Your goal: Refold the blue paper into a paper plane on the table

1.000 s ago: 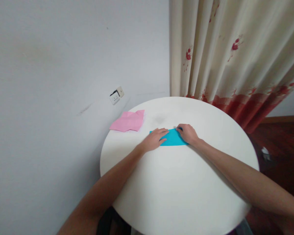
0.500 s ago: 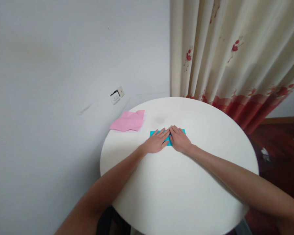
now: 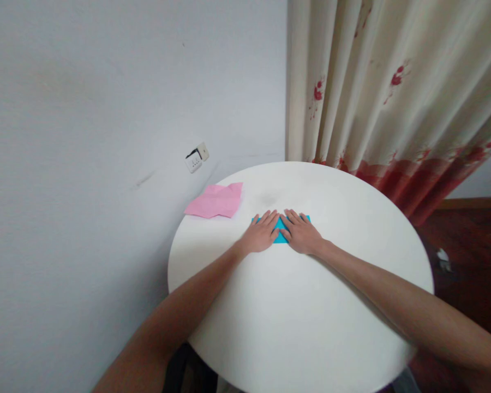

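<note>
A blue sheet of paper [image 3: 281, 236] lies flat on the white round table [image 3: 294, 316], mostly covered by my hands. My left hand [image 3: 261, 233] rests palm down on its left part, fingers spread and pointing away from me. On its right part lies my right hand [image 3: 303, 233], also flat with the fingers apart. The two thumbs point toward each other, with a patch of blue showing between them. Farther back on the left, a creased pink sheet of paper [image 3: 215, 201] lies near the table's edge, touched by neither hand.
A pale wall [image 3: 85, 164] with a socket [image 3: 193, 161] runs along the left and back. Cream curtains [image 3: 360, 98] with red flowers hang behind the table at the right. Dark floor [image 3: 470, 234] shows beyond the right edge, with a small white object [image 3: 443, 258] on it.
My left hand has shifted slightly left and its fingers now point more away from me. My hands have drawn apart, and more blue paper shows between them.
</note>
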